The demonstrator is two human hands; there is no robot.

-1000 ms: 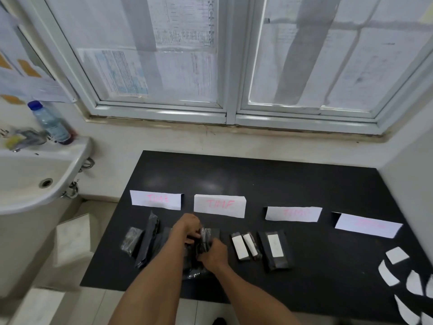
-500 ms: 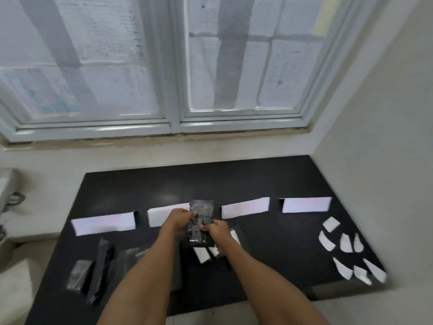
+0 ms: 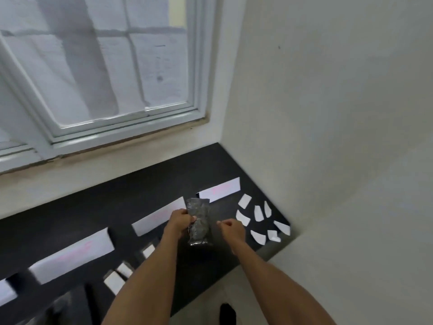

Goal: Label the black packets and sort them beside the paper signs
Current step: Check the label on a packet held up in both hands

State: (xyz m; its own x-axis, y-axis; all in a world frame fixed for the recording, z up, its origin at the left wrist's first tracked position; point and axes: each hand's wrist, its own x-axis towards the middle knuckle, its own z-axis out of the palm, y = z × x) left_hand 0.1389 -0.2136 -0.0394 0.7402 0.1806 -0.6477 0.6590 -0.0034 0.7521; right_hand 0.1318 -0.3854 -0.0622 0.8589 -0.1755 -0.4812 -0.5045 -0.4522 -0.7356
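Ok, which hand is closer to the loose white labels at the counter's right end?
Right. The right hand is just left of the labels; the left hand is farther off, gripping the black packet.

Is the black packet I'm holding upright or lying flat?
Upright: the left hand grips the black packet by its edge, standing on end, held above the counter.

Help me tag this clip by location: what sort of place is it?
Likely an indoor work corner, perhaps a lab or storeroom: black countertop, white-framed window covered with paper sheets, white rectangular paper signs.
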